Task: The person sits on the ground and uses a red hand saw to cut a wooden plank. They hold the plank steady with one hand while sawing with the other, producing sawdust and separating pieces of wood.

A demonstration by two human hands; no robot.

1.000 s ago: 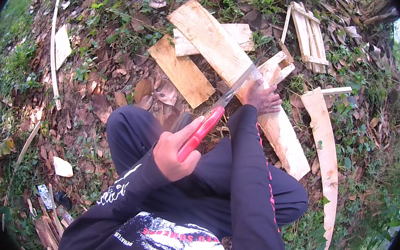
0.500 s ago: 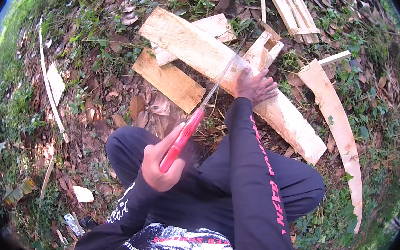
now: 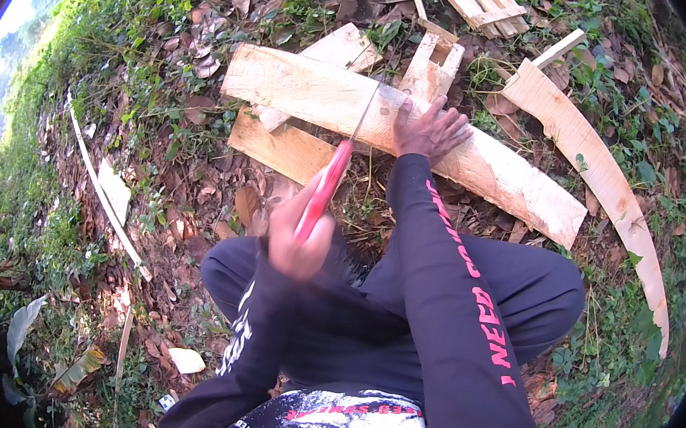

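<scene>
My left hand is wrapped round the red handle of a handsaw, slightly blurred. The saw's thin blade runs away from me across a long pale plank, just left of my other hand. My right hand lies flat on top of that plank, its fingers spread. Beneath the plank are a shorter yellowish board, a pale board and a wooden piece with a rectangular notch. How deep the blade sits in the wood cannot be made out.
My crossed legs are close to the plank's near side. A curved board lies at right, and a bundle of wooden strips at the far edge. Thin strips lie at left among dry leaves and weeds.
My left hand has pushed the saw forward, so its handle is nearer the plank and less blade shows. My right hand stays flat on the plank. The whole view has shifted slightly.
</scene>
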